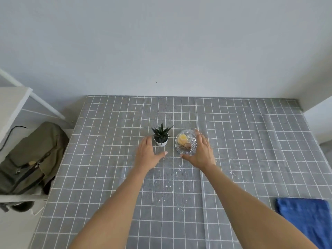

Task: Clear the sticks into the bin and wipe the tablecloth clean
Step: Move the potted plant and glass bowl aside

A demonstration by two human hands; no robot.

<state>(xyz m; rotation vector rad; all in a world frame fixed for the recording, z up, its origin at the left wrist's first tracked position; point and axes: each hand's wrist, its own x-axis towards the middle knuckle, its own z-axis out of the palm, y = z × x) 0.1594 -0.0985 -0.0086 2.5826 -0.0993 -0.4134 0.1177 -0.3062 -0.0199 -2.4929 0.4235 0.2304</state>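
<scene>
**Grey checked cloth, both hands out at the far middle of the desk**

Grey tablecloth point(251, 141) with a white grid covers the whole desk, and it's the biggest thing here. White crumbs point(177, 174) are scattered over the near-centre part, between the two forearms and a bit off to the right. A folded blue cloth point(303, 218) sits at the near right edge, well apart from both hands, and closer to the right arm. That's my guess for the wiping tool.

Smaller stuff: a glass dish point(186, 142) sits out at the middle of the desk, straight ahead of the person. The right hand point(201, 151) is spread around its right side, fingers reaching up along the far rim, thumb at the near rim, so it's cupping the dish rather than lifting it as far as I can tell. Inside are something yellow and a few brownish sticks point(185, 147), lying roughly left to right across the near part of the dish. Too small to say which end points where.

Just left of the dish is a little potted succulent point(161, 137). The left hand point(148, 153) is open and relaxed, fingertips right beside the pot; can't tell if it's touching.

No bin in view, so the sticks' destination is somewhere off frame. Right hand is clearly the nearer one for them.
</scene>
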